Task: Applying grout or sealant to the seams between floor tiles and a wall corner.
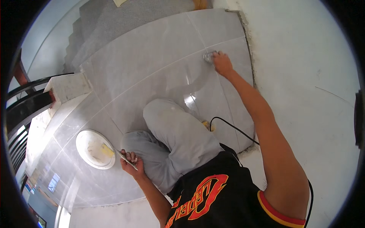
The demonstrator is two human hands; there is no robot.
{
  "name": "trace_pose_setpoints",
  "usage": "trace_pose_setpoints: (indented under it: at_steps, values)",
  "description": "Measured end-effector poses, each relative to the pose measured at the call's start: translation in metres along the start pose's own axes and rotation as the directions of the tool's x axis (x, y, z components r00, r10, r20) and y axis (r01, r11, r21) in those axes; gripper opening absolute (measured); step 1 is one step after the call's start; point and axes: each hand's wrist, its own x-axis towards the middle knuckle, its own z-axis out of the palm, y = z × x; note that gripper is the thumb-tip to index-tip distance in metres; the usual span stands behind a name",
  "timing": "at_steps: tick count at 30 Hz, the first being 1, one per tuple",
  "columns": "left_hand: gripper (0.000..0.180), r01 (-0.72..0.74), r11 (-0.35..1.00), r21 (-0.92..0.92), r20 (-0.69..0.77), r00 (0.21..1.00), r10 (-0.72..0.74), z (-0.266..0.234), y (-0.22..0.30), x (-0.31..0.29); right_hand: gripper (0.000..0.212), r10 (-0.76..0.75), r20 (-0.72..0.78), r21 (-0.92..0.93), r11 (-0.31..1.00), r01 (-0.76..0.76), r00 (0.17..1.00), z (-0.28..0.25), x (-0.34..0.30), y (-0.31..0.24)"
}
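Note:
My right hand (222, 64) reaches far out and presses a crumpled grey-silver wad (208, 57) to the tiled floor, where two joint lines cross; whether it is steel wool or cloth, I cannot tell. My left hand (133, 164), close to my knee, is closed around a thin, flat, light-coloured tool (127, 159), which looks like a scraper. The tool's far end meets the rim of a round white bowl (84, 142). Inside the bowl, by that rim, lies a yellow piece (107, 150), and some pale residue marks the bottom.
Glossy grey tiles (159, 57) with pale joint lines surround my bent legs. A white wall (300, 76) rises on the right, with a rough gap along its foot. Dark railings (30, 110) stand at left, grey steps at the upper left. A black cable (232, 127) runs beside my hip.

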Motion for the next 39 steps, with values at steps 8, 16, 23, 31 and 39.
trace_pose_setpoints:
  at_steps: [8, 16, 23, 31, 39]
  values:
    - [0.019, 0.001, 1.000, 0.029, 0.076, 0.997, -0.003, 0.001, 0.001, 0.003, 0.017, 0.168, 0.382, 0.127, 0.965, -0.232, 0.909, 0.000, -0.122, -0.019]
    - [0.019, -0.004, 1.000, -0.003, 0.169, 0.986, 0.004, -0.019, 0.003, 0.000, 0.022, 0.573, 0.148, 0.283, 0.756, -0.590, 0.806, 0.020, -0.084, -0.049]
    - [0.019, -0.027, 1.000, 0.003, 0.176, 0.984, 0.026, -0.018, 0.003, -0.001, 0.021, 0.480, 0.261, 0.259, 0.801, -0.540, 0.838, 0.023, -0.107, -0.064]
    - [0.017, -0.024, 0.999, 0.031, 0.081, 0.996, 0.021, -0.014, 0.004, 0.003, 0.025, 0.454, 0.105, 0.237, 0.853, -0.466, 0.885, 0.000, -0.101, -0.039]
    - [0.017, 0.024, 0.977, 0.211, 0.054, 0.998, -0.036, -0.004, 0.010, -0.002, 0.014, -0.046, -0.062, 0.085, 0.995, 0.052, 0.997, 0.018, -0.076, 0.012]
